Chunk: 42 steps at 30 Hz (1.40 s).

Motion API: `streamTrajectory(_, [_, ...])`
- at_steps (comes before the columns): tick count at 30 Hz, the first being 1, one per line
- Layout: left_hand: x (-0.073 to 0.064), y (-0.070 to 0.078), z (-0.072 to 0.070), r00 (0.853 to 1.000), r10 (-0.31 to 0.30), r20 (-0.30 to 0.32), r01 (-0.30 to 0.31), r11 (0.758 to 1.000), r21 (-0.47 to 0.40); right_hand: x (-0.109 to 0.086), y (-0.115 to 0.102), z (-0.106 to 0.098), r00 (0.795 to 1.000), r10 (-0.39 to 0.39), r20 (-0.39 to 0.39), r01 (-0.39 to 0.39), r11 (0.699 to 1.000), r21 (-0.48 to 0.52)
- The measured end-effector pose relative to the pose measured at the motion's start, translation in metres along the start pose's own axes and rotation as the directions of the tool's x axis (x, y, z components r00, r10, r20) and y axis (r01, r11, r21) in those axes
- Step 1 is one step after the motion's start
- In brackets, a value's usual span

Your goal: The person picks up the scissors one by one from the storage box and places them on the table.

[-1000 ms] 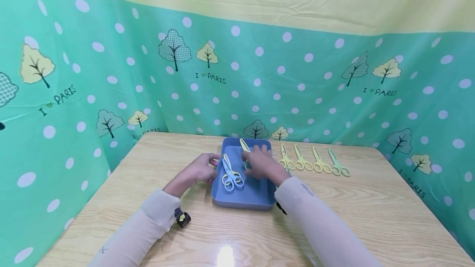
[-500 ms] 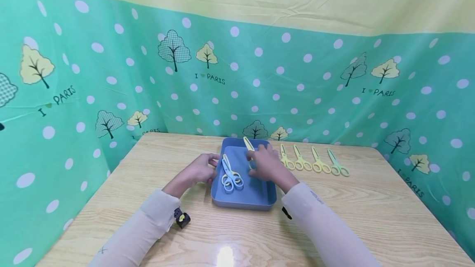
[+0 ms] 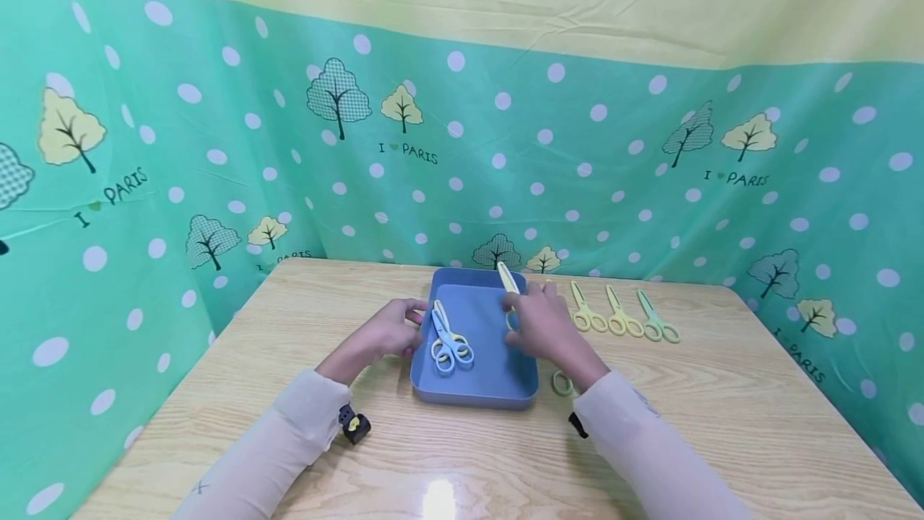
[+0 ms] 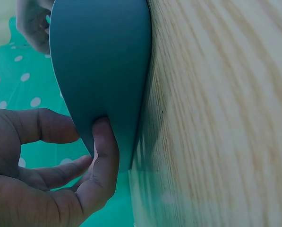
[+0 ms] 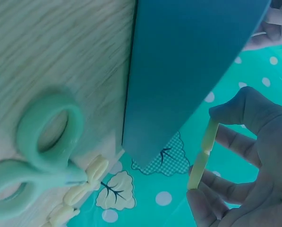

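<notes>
My left hand (image 3: 391,329) grips the left wall of a blue tray (image 3: 472,401), with fingers on both sides of the wall (image 4: 100,71). Inside the tray, blue scissors (image 3: 445,337) lie over a pair with yellow handles. Near the tray's right rim, my right hand (image 3: 545,323) holds yellow scissors (image 3: 508,276), blades pointing away from me. Thumb and fingertips pinch their yellow handle (image 5: 203,153), seen edge-on in the right wrist view. Green scissors (image 5: 51,142) lie on the table right of the tray; my right forearm hides most of them in the head view.
Right of the tray at the back, yellow scissors (image 3: 589,310), another yellow pair (image 3: 624,313) and green scissors (image 3: 658,319) lie in a row. My right hand hides another yellow pair. A patterned curtain (image 3: 462,143) hangs behind the wooden table (image 3: 346,440).
My right hand has moved right with the yellow scissors, from over the tray's middle to its right rim. The left hand and the tray have stayed in place.
</notes>
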<state>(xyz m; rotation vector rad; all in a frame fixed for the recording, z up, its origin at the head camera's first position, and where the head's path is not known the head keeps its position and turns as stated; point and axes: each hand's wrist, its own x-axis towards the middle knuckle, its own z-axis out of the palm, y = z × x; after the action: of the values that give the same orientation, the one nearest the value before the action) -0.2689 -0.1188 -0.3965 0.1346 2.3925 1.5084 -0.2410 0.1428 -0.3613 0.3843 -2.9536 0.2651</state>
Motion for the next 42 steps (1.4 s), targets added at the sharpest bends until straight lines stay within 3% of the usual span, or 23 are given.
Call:
streamTrajectory(11, [0.0, 0.001, 0.001, 1.0, -0.008, -0.004, 0.008, 1.0, 0.01, -0.028, 0.026, -0.012, 0.998, 0.025, -0.052, -0.023, 0.999, 0.047])
streamTrajectory(22, [-0.002, -0.001, 0.0, 1.0, 0.002, 0.013, -0.002, 1.0, -0.002, -0.047, 0.047, -0.011, 0.995, 0.088, -0.049, -0.087, 0.996, 0.027])
streamTrajectory(28, [-0.002, 0.0, -0.001, 1.0, 0.0, 0.019, 0.0, 1.0, -0.007, -0.059, 0.06, -0.011, 0.994, 0.085, -0.061, -0.086, 0.996, -0.001])
streamTrajectory(33, [-0.001, 0.0, 0.0, 1.0, -0.002, 0.016, 0.002, 1.0, -0.007, -0.067, 0.069, -0.008, 0.994, 0.109, -0.022, -0.11, 0.994, -0.028])
streamTrajectory(42, [-0.001, -0.001, 0.001, 1.0, 0.003, 0.015, -0.003, 1.0, 0.003, -0.078, 0.08, -0.007, 0.988, 0.133, 0.083, -0.135, 0.991, 0.014])
